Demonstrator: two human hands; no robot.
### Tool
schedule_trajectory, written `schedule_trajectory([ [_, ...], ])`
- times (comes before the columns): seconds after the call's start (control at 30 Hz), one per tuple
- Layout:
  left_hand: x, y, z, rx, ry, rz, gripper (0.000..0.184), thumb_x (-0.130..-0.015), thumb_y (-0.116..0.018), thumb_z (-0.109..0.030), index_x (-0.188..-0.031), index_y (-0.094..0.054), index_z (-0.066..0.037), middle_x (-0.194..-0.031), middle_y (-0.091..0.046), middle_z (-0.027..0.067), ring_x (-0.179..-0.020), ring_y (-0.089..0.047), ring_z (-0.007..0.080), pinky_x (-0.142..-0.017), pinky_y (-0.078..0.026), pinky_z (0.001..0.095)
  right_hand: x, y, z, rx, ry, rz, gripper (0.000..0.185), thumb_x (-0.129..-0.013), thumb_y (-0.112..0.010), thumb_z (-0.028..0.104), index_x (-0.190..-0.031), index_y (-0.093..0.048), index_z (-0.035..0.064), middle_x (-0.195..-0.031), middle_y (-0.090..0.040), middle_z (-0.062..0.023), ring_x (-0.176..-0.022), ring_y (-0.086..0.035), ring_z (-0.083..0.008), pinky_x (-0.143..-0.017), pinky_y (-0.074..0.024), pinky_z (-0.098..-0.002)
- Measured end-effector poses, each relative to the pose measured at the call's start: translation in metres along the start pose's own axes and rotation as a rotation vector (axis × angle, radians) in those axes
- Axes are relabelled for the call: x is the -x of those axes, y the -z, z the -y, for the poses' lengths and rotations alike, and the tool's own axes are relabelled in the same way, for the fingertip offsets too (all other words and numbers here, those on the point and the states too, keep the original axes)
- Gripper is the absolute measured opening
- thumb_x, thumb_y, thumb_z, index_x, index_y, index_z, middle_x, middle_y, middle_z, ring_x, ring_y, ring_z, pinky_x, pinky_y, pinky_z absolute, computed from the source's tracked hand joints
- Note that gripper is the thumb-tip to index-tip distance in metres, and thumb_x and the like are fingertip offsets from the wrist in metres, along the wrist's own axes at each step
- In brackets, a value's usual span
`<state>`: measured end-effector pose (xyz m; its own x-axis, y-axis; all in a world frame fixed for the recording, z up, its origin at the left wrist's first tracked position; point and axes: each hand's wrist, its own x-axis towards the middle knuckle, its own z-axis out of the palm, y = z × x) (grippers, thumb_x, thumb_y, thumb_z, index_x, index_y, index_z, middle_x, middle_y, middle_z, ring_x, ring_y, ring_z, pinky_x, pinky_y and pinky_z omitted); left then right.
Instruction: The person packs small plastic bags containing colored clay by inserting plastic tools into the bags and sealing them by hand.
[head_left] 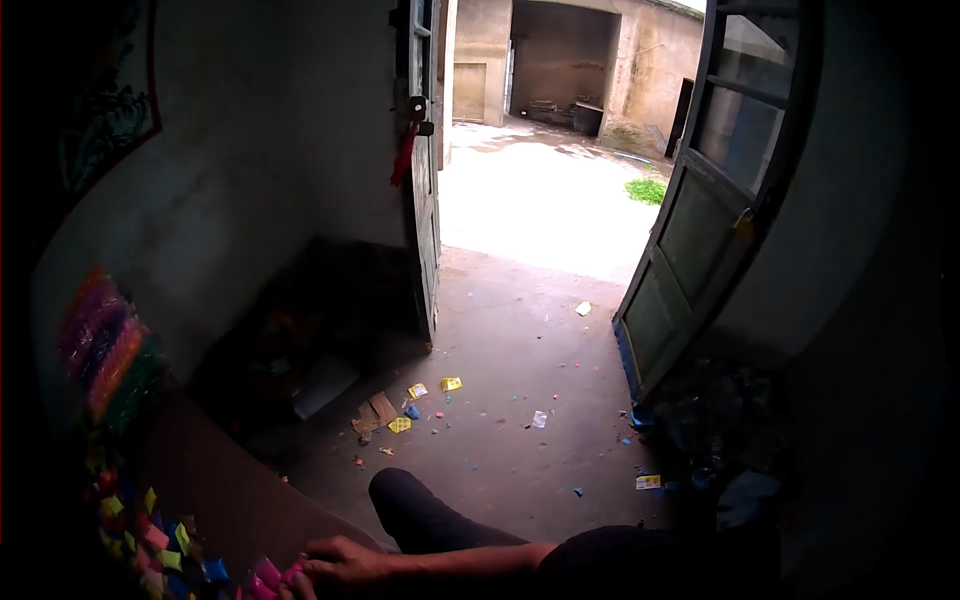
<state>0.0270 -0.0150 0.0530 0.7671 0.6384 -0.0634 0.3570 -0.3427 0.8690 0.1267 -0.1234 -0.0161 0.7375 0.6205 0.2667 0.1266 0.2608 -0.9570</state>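
My right hand [345,562] reaches in from the right along the bottom of the head view. Its fingers are closed at the end of a row of bright pink small packets [266,578], pinching one. Just below, at the bottom edge, fingertips that look like my left hand [300,590] show beside the same packets; the rest of that hand is cut off, so its grip is unclear. Left of the hands, a heap of small pillow-shaped packets [155,537] in pink, yellow, green and blue lies on a brown tabletop [235,475].
Shiny bundles [105,345] in purple, orange and green stand at the table's far left end. Scraps and yellow cards [451,384] litter the floor [490,440]. My bent knee [420,505] is beside the table. Two door leaves [690,220] stand open onto a sunlit yard [540,200].
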Motion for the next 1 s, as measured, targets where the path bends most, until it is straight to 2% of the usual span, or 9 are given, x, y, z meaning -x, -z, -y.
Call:
schedule_trajectory([
  [0.07, -0.005, -0.008, 0.017, 0.243, -0.009, -0.049, 0.052, -0.102, -0.061, -0.049, -0.125, -0.073, -0.004, -0.119, -0.076, 0.0168, -0.107, -0.072, 0.0286, -0.09, -0.057, 0.0385, 0.001, 0.001, 0.001, -0.014, -0.009, 0.014, 0.029, -0.109, -0.058, 0.027, -0.115, -0.066, -0.0005, -0.096, -0.069, -0.0135, -0.092, -0.062, -0.0151, -0.082, -0.0511, -0.036],
  [0.2, 0.006, -0.003, 0.009, 0.244, 0.008, -0.047, 0.045, -0.103, -0.062, -0.041, -0.12, -0.075, -0.001, -0.117, -0.076, 0.017, -0.102, -0.073, 0.0261, -0.086, -0.058, 0.0356, -0.001, 0.004, -0.002, 0.043, -0.049, 0.064, 0.028, -0.107, -0.061, 0.026, -0.11, -0.068, -0.0011, -0.09, -0.068, -0.0126, -0.091, -0.063, -0.0138, -0.08, -0.0513, -0.0353],
  [0.27, 0.02, 0.007, -0.022, 0.043, 0.018, -0.055, 0.04, -0.104, -0.063, -0.035, -0.115, -0.075, 0.002, -0.112, -0.076, 0.0165, -0.096, -0.072, 0.0227, -0.082, -0.058, 0.0335, -0.002, 0.009, 0.009, 0.064, -0.062, 0.126, 0.027, -0.106, -0.061, 0.025, -0.108, -0.068, -0.0013, -0.089, -0.068, -0.0133, -0.089, -0.063, -0.0147, -0.079, -0.0511, -0.0358],
  [0.5, -0.01, 0.0, 0.06, 0.307, -0.016, 0.009, 0.041, -0.104, -0.064, -0.035, -0.117, -0.074, 0.002, -0.106, -0.075, 0.015, -0.091, -0.071, 0.02, -0.08, -0.058, 0.0323, -0.004, 0.003, 0.002, 0.106, 0.051, 0.192, 0.027, -0.106, -0.059, 0.024, -0.104, -0.065, -0.0019, -0.084, -0.065, -0.0182, -0.081, -0.063, -0.0226, -0.074, -0.0495, -0.0409],
  [0.53, -0.012, -0.003, 0.065, 0.316, 0.02, -0.072, 0.041, -0.104, -0.064, -0.035, -0.118, -0.074, 0.002, -0.106, -0.076, 0.0146, -0.091, -0.071, 0.0203, -0.08, -0.058, 0.0328, -0.003, 0.004, 0.008, 0.108, 0.044, 0.193, 0.027, -0.106, -0.059, 0.024, -0.104, -0.065, -0.0019, -0.084, -0.065, -0.0182, -0.081, -0.063, -0.0226, -0.074, -0.0495, -0.0409],
  [0.7, 0.002, 0.003, 0.028, 0.244, 0.054, -0.174, 0.041, -0.104, -0.064, -0.037, -0.116, -0.074, 0.001, -0.107, -0.075, 0.0131, -0.091, -0.071, 0.0207, -0.082, -0.057, 0.0347, -0.002, 0.005, 0.002, 0.175, -0.025, 0.195, 0.028, -0.106, -0.058, 0.025, -0.105, -0.065, -0.0018, -0.086, -0.065, -0.0212, -0.081, -0.063, -0.0291, -0.073, -0.0497, -0.0419],
  [0.8, 0.015, 0.014, -0.013, -0.057, 0.011, -0.102, 0.04, -0.104, -0.064, -0.037, -0.114, -0.074, 0.001, -0.105, -0.076, 0.0123, -0.091, -0.07, 0.0211, -0.083, -0.056, 0.0353, -0.004, 0.004, -0.011, 0.125, -0.042, 0.201, 0.027, -0.106, -0.058, 0.025, -0.103, -0.065, -0.0015, -0.086, -0.065, -0.0212, -0.08, -0.063, -0.031, -0.073, -0.0496, -0.0425],
  [0.9, 0.002, 0.011, 0.027, 0.141, -0.056, -0.051, 0.039, -0.104, -0.064, -0.036, -0.114, -0.074, 0.0, -0.103, -0.075, 0.0115, -0.092, -0.069, 0.0209, -0.082, -0.055, 0.0337, -0.005, 0.005, -0.018, 0.19, 0.102, 0.233, 0.026, -0.106, -0.058, 0.025, -0.103, -0.065, -0.0008, -0.088, -0.066, -0.0215, -0.082, -0.065, -0.0326, -0.073, -0.0499, -0.0432],
  [1.0, -0.008, 0.011, 0.052, 0.276, 0.024, 0.154, 0.036, -0.105, -0.063, -0.033, -0.112, -0.073, 0.001, -0.095, -0.072, 0.0078, -0.086, -0.065, 0.0188, -0.077, -0.053, 0.0314, -0.004, 0.004, -0.007, 0.182, 0.075, 0.224, 0.026, -0.106, -0.059, 0.025, -0.103, -0.066, 0.0001, -0.089, -0.067, -0.0221, -0.083, -0.067, -0.0354, -0.072, -0.0501, -0.0439],
])
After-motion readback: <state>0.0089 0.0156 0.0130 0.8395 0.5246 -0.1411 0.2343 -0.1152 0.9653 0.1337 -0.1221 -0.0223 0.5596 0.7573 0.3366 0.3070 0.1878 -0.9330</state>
